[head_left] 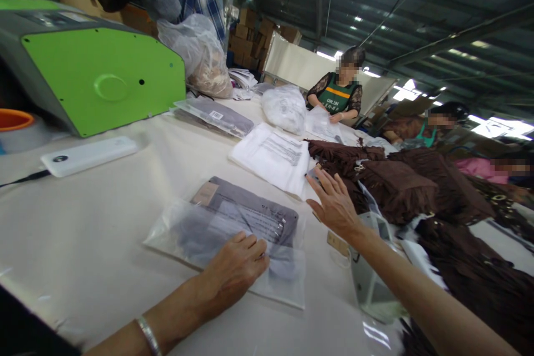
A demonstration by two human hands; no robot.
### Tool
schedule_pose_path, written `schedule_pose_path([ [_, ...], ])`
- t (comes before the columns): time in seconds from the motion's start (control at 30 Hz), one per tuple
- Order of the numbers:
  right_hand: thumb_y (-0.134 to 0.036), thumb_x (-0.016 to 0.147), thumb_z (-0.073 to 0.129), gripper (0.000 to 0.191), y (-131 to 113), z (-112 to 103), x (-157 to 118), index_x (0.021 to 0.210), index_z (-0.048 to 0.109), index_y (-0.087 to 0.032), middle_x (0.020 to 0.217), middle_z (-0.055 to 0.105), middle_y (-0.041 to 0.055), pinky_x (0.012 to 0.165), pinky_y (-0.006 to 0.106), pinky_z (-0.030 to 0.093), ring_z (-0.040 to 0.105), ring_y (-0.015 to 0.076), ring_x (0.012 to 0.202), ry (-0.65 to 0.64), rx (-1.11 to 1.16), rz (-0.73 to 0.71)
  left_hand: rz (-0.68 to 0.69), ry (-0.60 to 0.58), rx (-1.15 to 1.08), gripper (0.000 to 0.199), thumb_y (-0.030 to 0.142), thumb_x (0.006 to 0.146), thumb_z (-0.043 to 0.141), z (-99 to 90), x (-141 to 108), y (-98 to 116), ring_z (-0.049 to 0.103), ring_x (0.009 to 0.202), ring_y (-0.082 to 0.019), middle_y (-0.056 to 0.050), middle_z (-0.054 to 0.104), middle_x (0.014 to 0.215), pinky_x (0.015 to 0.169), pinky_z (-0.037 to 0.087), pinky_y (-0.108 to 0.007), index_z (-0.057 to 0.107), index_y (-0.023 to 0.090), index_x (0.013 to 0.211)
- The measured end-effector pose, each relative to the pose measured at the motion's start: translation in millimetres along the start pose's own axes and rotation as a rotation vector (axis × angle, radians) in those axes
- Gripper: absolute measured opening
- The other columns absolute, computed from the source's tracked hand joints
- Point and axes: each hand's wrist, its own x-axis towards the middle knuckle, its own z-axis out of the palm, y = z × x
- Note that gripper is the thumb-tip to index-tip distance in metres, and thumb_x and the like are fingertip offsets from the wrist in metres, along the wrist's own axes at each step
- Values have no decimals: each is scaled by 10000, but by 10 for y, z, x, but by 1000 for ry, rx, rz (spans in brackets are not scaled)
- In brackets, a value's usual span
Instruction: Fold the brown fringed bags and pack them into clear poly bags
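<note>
closest are 2 bare forearms (421, 283), 1 with a silver bracelet (148, 336) at the wrist, reaching over a cream-white table (104, 206). the left hand (240, 261) rests on a flat, clear plastic bag (171, 231) holding folded grey cloth (233, 194), its fingers curled down on the film; whether they pinch it i cannot tell. the right hand (336, 203) is palm down with fingers spread, nothing visible in it, at the right edge of a flat white packet (271, 156) printed in black.

the bag lies toward the table's near edge, its long axis running roughly along that edge. the left hand is nearer, touching it; the right stands apart, just beyond the bag's far right corner. the film looks cloudy and loose at the left end, clearer over the grey, with dark printed lines and a tan rectangular label (205, 193) toward the far left corner.
</note>
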Motion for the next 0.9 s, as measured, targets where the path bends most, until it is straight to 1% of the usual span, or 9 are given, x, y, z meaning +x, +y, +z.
schedule_pose_path([
  [0.1,-548,862,600,863,-444,52,-106,1533,170,-216,1584,202,143,1162,555,178,188,308,1450,-31,196,31,0,5,-17,24,181,916,579,7,1,2,493,796,-194,-11,566,895,710,352,-350,573,202,907],
  [0.2,-631,762,666,969,-765,243,-157,1517,220,-219,1582,205,150,1160,562,165,158,328,1454,-130,335,76,-3,25,6,30,180,920,575,25,3,1,498,799,-193,-10,567,893,714,351,-353,581,206,907],
  [0.33,-564,816,622,862,-752,495,-87,1494,264,-169,1552,257,196,1132,603,182,217,351,1433,-27,426,484,1,42,42,25,197,923,581,44,7,-9,500,790,-184,-9,564,876,708,349,-341,593,212,908],
  [0.43,-526,807,646,817,-727,504,-49,1472,310,-191,1526,320,184,1123,615,174,267,364,1410,57,428,585,15,55,39,52,183,922,578,53,6,-22,501,779,-173,-6,566,872,709,351,-326,599,216,889],
  [0.53,-405,822,644,696,-830,325,-94,1431,385,-188,1524,334,168,1134,606,132,257,355,1412,153,349,576,0,70,37,124,125,919,535,77,10,-48,504,766,-166,-11,575,871,708,355,-309,608,217,879],
  [0.6,-335,852,585,592,-871,131,-197,1402,429,-181,1507,372,146,1143,535,190,295,305,1398,243,384,605,-9,65,32,185,78,902,496,104,21,-76,512,762,-167,-12,584,874,703,361,-299,613,220,881],
  [0.67,-349,859,551,477,-810,-100,-397,1311,532,-196,1419,496,107,1114,439,291,414,260,1320,294,487,695,-10,40,25,254,27,870,461,129,29,-101,534,772,-173,-10,598,888,711,376,-298,617,226,903],
  [0.77,-445,871,493,375,-493,-438,-886,1109,649,-200,1152,673,80,969,363,431,595,239,1080,310,563,893,-12,41,20,386,-44,813,412,132,15,-115,583,831,-190,-24,631,958,753,418,-316,617,226,998],
  [0.9,-538,835,487,398,58,-650,-1581,792,667,-186,754,699,61,697,335,483,647,241,773,252,541,1105,34,166,39,440,-57,803,367,60,-77,-139,618,887,-190,-65,665,1017,799,470,-300,620,194,1059],
])
